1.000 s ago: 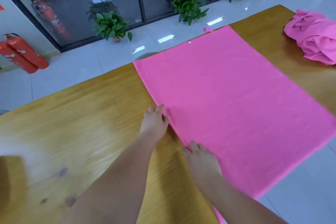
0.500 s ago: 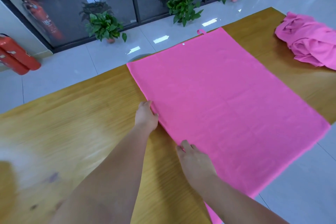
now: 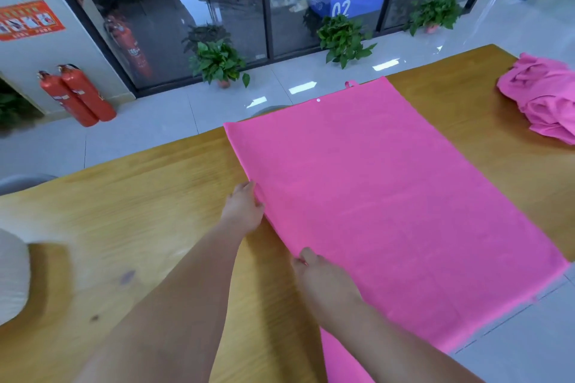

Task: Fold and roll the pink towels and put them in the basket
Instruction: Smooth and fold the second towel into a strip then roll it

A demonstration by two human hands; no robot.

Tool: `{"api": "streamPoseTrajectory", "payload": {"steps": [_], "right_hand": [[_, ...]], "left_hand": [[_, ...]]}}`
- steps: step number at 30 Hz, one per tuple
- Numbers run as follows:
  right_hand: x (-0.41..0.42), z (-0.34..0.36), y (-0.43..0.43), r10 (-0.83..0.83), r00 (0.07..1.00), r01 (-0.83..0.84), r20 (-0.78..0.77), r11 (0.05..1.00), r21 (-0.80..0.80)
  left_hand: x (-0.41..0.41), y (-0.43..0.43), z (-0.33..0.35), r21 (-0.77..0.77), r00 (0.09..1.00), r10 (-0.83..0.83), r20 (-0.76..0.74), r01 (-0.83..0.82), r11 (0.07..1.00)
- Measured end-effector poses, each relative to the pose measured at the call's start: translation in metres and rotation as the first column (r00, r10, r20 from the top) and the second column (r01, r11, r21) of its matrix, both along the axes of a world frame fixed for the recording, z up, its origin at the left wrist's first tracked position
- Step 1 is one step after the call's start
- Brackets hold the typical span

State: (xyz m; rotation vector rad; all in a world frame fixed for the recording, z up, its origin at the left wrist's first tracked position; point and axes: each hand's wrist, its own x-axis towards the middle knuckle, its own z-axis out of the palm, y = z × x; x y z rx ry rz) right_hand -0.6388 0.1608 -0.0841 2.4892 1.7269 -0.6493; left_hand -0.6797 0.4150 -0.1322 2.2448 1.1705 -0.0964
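1. A pink towel [image 3: 389,211] is lying spread flat and smooth across the wooden table [image 3: 155,211], with a small loop [image 3: 350,84] sticking out from its far edge and its near side hanging over the table's edge.
2. A crumpled heap of pink towels [image 3: 541,96] is sitting at the table's far right, well apart from the flat one.

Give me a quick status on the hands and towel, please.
Left hand, right hand both pinching left edge of spread towel. Towel flat, not yet folded. Crumpled pink pile far right, apart.
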Motion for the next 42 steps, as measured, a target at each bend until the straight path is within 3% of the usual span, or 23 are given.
{"api": "streamPoseTrajectory", "payload": {"steps": [16, 28, 42], "right_hand": [[0.119, 0.09, -0.06, -0.312, 0.948, 0.294, 0.061, 0.933, 0.209], [0.256, 0.114, -0.118, -0.365, 0.928, 0.372, -0.079, 0.885, 0.282], [0.432, 0.074, -0.192, -0.353, 0.884, 0.426, -0.308, 0.878, 0.218]], "left_hand": [[0.13, -0.055, 0.093, -0.114, 0.952, -0.035, 0.303, 0.073, 0.991], [0.266, -0.11, 0.113, -0.067, 0.941, -0.095, 0.324, 0.123, 0.99], [0.432, -0.185, 0.079, -0.098, 0.966, -0.095, 0.24, 0.121, 0.988]]}}
